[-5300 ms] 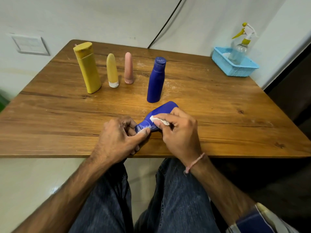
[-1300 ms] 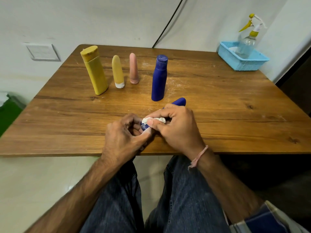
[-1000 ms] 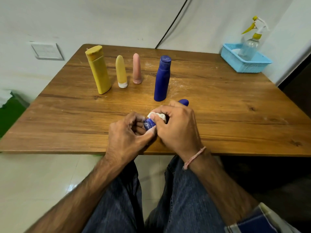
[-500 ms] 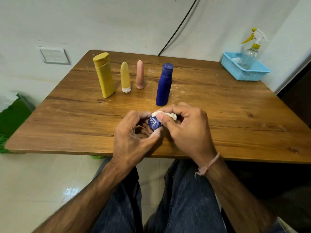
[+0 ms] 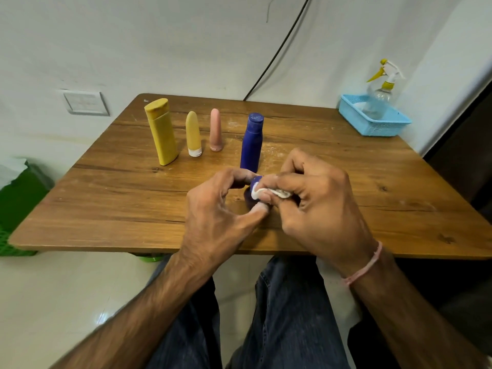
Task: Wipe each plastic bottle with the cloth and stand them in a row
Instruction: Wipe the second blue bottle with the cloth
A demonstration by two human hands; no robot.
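A: While the left hand (image 5: 213,209) pinches the small blue bottle (image 5: 251,195) by one end over the desk (image 5: 372,169), what is the right hand (image 5: 314,206) doing?

B: It's curled round the white cloth (image 5: 274,193), rubbing the exposed end (the rest is hidden).

A: Count?

B: Five bottles, one cloth. Four stand in a row from eleven to twelve o'clock: big yellow bottle (image 5: 161,131), small yellow bottle (image 5: 193,134), pink bottle (image 5: 215,130), tall blue bottle (image 5: 251,142).

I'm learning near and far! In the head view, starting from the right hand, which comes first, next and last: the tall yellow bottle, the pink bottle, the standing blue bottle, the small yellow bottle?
From the right hand:
1. The standing blue bottle, just beyond it.
2. The pink bottle, next along to the left.
3. The small yellow bottle, further left.
4. The tall yellow bottle, at the row's left end.
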